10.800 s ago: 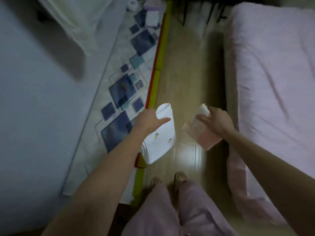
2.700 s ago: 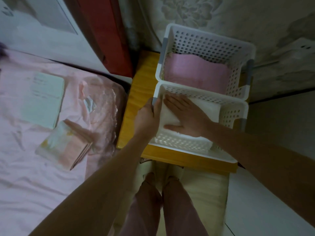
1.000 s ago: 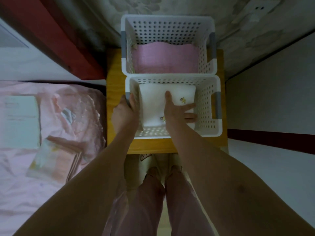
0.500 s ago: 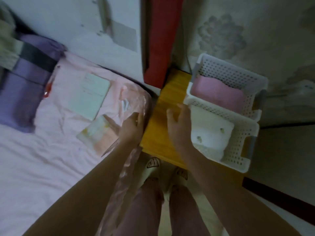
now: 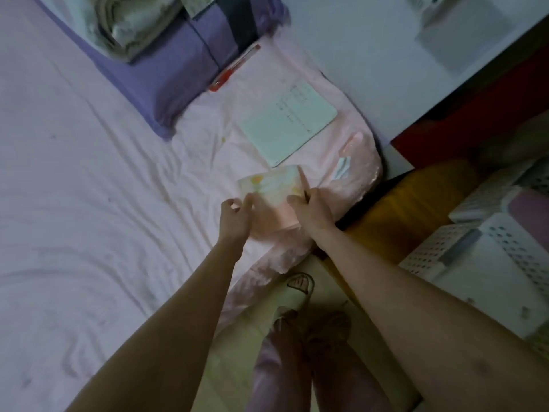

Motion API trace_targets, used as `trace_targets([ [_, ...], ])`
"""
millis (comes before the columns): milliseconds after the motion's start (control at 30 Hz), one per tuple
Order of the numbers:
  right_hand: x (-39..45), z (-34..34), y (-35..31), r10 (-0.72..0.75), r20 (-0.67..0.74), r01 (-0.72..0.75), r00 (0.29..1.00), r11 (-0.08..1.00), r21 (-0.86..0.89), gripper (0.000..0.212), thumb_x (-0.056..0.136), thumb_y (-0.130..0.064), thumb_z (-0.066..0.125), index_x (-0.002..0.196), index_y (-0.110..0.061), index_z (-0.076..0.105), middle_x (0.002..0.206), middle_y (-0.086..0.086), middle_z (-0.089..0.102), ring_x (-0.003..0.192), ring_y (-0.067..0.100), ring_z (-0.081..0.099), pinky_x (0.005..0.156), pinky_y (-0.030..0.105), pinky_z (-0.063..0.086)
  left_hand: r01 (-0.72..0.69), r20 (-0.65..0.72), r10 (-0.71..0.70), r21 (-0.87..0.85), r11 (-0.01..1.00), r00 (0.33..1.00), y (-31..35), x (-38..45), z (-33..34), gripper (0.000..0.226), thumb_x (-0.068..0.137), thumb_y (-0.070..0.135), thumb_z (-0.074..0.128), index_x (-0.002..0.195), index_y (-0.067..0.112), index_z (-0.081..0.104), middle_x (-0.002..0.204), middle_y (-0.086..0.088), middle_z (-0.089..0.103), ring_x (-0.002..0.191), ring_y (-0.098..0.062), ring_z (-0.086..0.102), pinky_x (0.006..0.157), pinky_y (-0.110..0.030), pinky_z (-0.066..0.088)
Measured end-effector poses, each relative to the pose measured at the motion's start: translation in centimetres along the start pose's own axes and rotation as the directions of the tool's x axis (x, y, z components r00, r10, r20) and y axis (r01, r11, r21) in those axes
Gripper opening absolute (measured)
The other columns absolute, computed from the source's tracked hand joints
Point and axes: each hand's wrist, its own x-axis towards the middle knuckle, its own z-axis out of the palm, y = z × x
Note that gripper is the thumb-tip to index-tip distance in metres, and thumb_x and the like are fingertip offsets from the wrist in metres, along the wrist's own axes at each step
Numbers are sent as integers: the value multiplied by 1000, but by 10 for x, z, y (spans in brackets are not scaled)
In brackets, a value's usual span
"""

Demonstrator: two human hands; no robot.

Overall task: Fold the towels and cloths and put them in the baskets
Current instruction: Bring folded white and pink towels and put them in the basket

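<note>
Head view. One folded cloth (image 5: 271, 200), pastel with a pink near part, is lying on the bed (image 5: 89, 203) near its right corner, close to the bed's edge. Its long axis is running from the near hands up toward the green notebook (image 5: 289, 124), tilted slightly left; the far short edge is lying just beside the notebook's near corner.

Two hands are reaching to the cloth. The left hand (image 5: 236, 217) is sitting at the cloth's near-left corner with fingers curled in a narrow grip; motion blur hides whether they are pinching the fabric, so I cannot tell. The right hand (image 5: 312, 211) is resting on the cloth's right edge, fingers partly curled over it, index finger lying along the edge; whether this grip is holding the cloth I also cannot tell.

Two white baskets (image 5: 475, 257) are standing side by side at the right on a yellow desk (image 5: 395, 215), well apart from the cloth. The far one is holding a pink towel (image 5: 528, 208); the near one is holding a white towel (image 5: 490, 281).

One purple pillow (image 5: 178, 69) and one red pen (image 5: 234, 68) are lying at the head of the bed.
</note>
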Motion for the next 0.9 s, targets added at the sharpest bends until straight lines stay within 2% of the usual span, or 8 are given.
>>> trace_targets([
  [200, -3, 7, 3, 64, 14, -66, 998, 966, 249, 55, 88, -17, 63, 140, -23, 46, 121, 4, 60, 106, 22, 57, 84, 31, 49, 30, 131, -15, -112, 993, 991, -4, 5, -11, 40, 81, 49, 64, 89, 10, 66, 104, -16, 68, 100, -32, 64, 93, -51, 51],
  [333, -28, -18, 8, 137, 8, -130, 990, 909, 395, 41, 87, -18, 66, 126, -9, 54, 117, 12, 63, 98, 25, 61, 72, 30, 51, -18, 172, 35, -103, 994, 984, 15, -22, -3, 35, 87, 40, 64, 100, 8, 66, 102, -12, 69, 97, -30, 66, 87, -48, 55],
  [433, -53, -59, 13, 140, -47, -103, 989, 881, 462, 37, 88, -20, 65, 122, -9, 54, 113, 11, 63, 92, 22, 62, 68, 29, 51, -43, 242, 65, -96, 994, 968, 36, -49, 17, 32, 90, 30, 64, 112, 6, 62, 105, -11, 67, 94, -28, 66, 76, -39, 57],
  [533, -84, -113, 26, 165, -92, -88, 982, 833, 547, 35, 85, -27, 70, 116, -15, 60, 110, 6, 67, 94, 21, 65, 77, 37, 56, -86, 358, 104, -67, 994, 928, 61, -85, 50, 32, 89, 27, 65, 114, 7, 62, 106, -12, 68, 97, -29, 65, 77, -40, 57],
  [633, -114, -169, 44, 227, -137, -48, 964, 656, 753, 35, 81, -24, 75, 112, -12, 65, 106, 8, 71, 98, 26, 67, 92, 46, 53, -121, 465, 135, -62, 991, 875, 86, -130, 97, 30, 91, 25, 63, 115, 8, 61, 106, -10, 68, 93, -25, 67, 77, -38, 57],
  [733, -143, -217, 64, 237, -120, 16, 964, 400, 916, 29, 85, -20, 69, 112, -8, 65, 106, 6, 71, 95, 20, 66, 88, 38, 53, -112, 530, 155, -113, 987, 834, 101, -171, 151, 28, 92, 21, 62, 116, 9, 61, 109, -12, 68, 92, -25, 67, 75, -37, 56],
  [800, -159, -241, 81, 240, -128, 63, 962, 261, 963, 20, 89, -17, 64, 110, -15, 63, 113, 4, 67, 105, 19, 62, 97, 36, 47, -111, 579, 156, -113, 987, 801, 103, -195, 188, 29, 92, 21, 61, 118, 7, 59, 113, -15, 67, 95, -28, 65, 78, -39, 55],
  [900, -170, -270, 108, 275, -171, 129, 946, 164, 978, 31, 90, -14, 63, 120, -18, 57, 123, 9, 62, 112, 27, 59, 99, 44, 46, -140, 642, 154, -72, 987, 751, 97, -225, 238, 28, 92, 18, 61, 118, 8, 56, 115, -15, 65, 100, -29, 65, 78, -39, 56],
])
